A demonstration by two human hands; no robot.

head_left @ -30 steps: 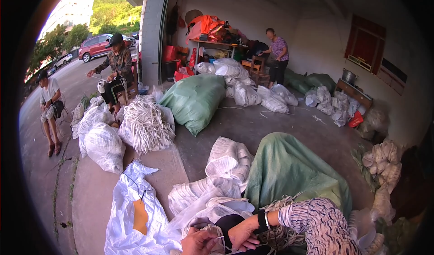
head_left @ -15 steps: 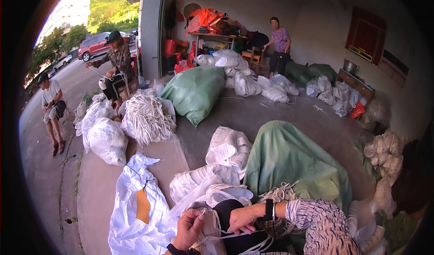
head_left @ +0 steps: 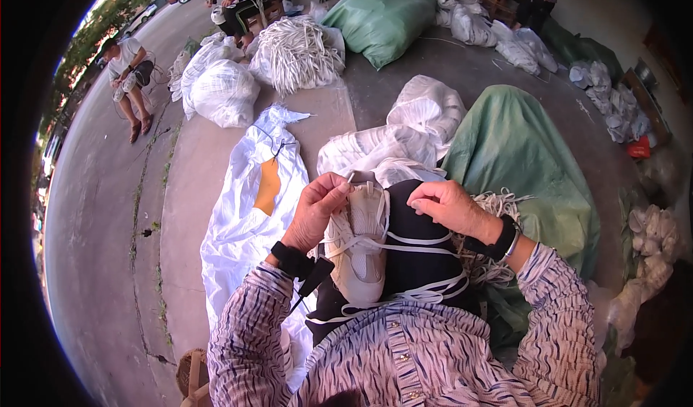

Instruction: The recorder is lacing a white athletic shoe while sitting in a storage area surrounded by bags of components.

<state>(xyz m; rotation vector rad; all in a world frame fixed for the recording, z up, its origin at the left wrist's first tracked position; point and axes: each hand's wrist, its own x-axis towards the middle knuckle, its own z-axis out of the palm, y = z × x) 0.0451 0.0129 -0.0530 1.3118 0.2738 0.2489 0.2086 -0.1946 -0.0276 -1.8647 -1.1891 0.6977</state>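
A beige and white sneaker (head_left: 357, 244) lies across my dark-clothed lap, its toe toward me. Its white shoelace (head_left: 426, 248) is partly threaded, and long loose loops trail over my right thigh and below the toe. At the upper left of the shoe's opening, my left hand (head_left: 321, 203) pinches a lace tip between thumb and forefinger. My right hand (head_left: 451, 208) hovers above my right thigh, beside the shoe, fingers curled and thumb against the forefinger. Whether a lace is in that pinch is too small to make out.
White bags of shoes (head_left: 375, 147) lie just beyond my knees. A green sack (head_left: 527, 161) and a bundle of loose laces (head_left: 498, 226) are at my right; a white woven sack (head_left: 249, 190) spreads at my left. Farther off, seated people handle laces beside another lace pile (head_left: 296, 53).
The view has tilted down, bringing the sneaker and my lap into sight. My right hand has moved away from the shoe to the right; my left still pinches the lace.
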